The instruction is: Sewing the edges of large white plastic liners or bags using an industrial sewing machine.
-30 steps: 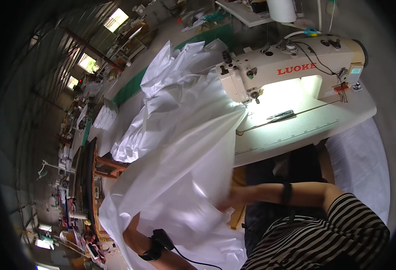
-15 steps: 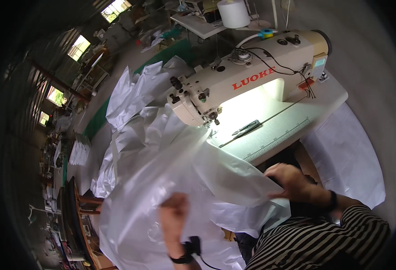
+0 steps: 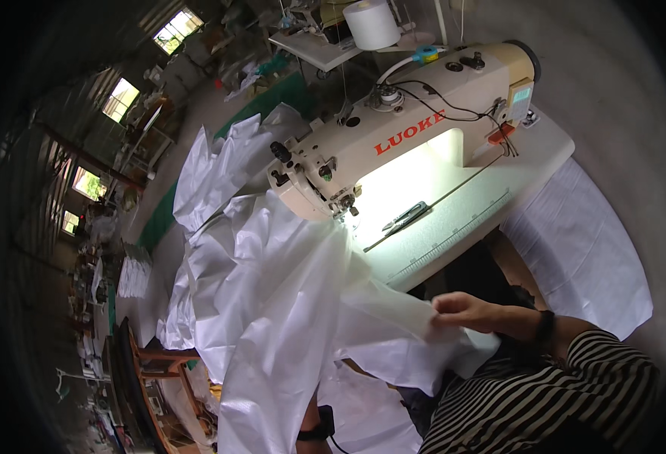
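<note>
One large white sheet point(image 3: 272, 291) fills the near left of my view, falling in folds from the left side of the sewing machine point(image 3: 424, 132), with part of it running up to the needle area under the machine's head. I have the right hand point(image 3: 465, 312) at the near right, just off the near edge of the desk point(image 3: 469, 216), its fingers closed on the sheet's edge, slightly blurred. The left hand is hidden behind the sheet, so I cannot tell how its fingers stand; I only make out the left wrist point(image 3: 310, 415) at the near side, with a black band point(image 3: 319, 429) round it. Small thread snips point(image 3: 406, 217) lie on the desk, right of the needle. I see more white fabric point(image 3: 583, 250) hanging at the right, and a white thread cone point(image 3: 371, 24) on the far side.
</note>
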`<state>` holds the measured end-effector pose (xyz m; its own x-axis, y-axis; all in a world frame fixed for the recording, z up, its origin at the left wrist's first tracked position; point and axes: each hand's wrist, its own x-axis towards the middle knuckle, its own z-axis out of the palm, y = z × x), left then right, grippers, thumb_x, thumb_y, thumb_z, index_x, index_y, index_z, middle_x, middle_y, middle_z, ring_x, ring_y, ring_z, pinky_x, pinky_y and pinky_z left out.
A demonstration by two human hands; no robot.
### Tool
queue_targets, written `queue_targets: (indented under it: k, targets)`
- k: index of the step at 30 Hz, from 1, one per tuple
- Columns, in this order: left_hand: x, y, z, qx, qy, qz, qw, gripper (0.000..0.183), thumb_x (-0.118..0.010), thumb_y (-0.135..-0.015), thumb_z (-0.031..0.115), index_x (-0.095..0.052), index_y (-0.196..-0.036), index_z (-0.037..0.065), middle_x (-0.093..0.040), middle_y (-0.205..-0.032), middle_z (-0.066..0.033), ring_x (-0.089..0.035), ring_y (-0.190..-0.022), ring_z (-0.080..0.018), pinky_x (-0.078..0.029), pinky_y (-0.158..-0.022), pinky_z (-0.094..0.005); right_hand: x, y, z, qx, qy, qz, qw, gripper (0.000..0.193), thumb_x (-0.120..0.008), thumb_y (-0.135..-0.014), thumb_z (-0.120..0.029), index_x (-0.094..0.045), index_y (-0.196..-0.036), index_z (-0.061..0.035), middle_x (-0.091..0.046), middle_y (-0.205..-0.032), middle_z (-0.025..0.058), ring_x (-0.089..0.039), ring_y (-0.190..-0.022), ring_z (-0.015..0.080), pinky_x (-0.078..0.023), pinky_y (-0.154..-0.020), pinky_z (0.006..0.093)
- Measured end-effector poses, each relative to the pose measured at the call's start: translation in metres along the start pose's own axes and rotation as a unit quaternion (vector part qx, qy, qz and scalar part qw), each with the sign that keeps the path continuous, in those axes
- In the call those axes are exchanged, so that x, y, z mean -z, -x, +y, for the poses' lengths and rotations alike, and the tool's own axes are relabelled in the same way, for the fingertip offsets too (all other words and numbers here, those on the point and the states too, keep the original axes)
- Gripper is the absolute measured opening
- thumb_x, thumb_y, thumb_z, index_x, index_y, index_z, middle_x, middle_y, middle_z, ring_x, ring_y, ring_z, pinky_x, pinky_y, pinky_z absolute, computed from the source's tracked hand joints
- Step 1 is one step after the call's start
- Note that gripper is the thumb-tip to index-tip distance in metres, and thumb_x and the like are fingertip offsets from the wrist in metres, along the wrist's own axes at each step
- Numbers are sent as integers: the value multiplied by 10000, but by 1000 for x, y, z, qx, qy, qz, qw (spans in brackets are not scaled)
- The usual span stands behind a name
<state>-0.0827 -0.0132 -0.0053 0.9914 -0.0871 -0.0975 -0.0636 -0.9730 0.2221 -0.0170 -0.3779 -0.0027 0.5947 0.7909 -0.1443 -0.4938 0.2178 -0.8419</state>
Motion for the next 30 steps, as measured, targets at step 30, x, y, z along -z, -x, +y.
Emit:
queue_targets:
  k: [30]
  targets:
    - [-13,75,1,-116,-83,-190,971,201,-751,-734,192,-635,-836,65,-649,-791,-110,-639,-787,-333,-513,-738,-424,31,-112,-82,322,745,130,569,277,-582,-856,-67,-617,-1130,-86,-666,-816,99,-683,-751,273,-533,-615,405]
